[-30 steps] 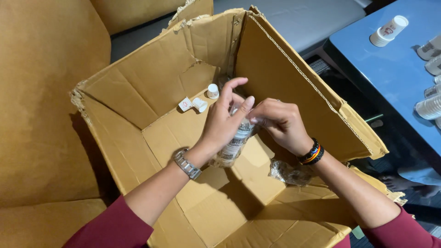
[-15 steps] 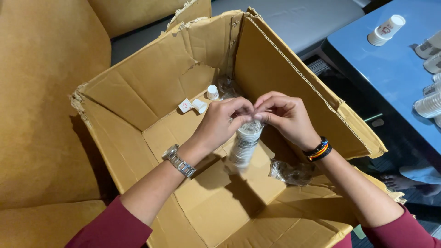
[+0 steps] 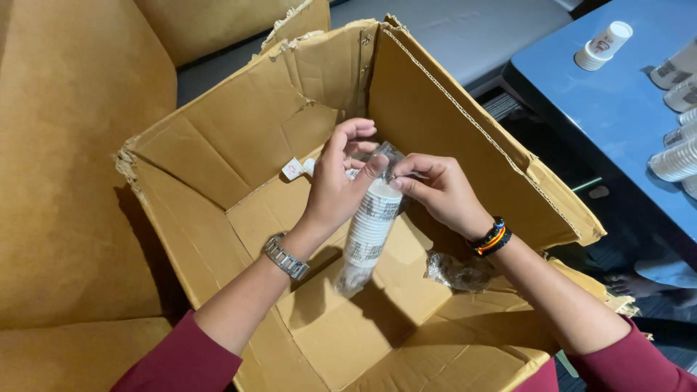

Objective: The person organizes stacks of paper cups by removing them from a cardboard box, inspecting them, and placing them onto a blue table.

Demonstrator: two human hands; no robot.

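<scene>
A cup stack (image 3: 369, 234) in clear wrap is held tilted inside the open box (image 3: 218, 163), pinched at its top by the left hand (image 3: 337, 185) and right hand (image 3: 435, 190). A blue table (image 3: 617, 109) stands to the right; box walls rise close around.

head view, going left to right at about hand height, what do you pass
sofa → box wall → left hand → cup stack → right hand → wristbands → blue table → lying cup stacks
</scene>
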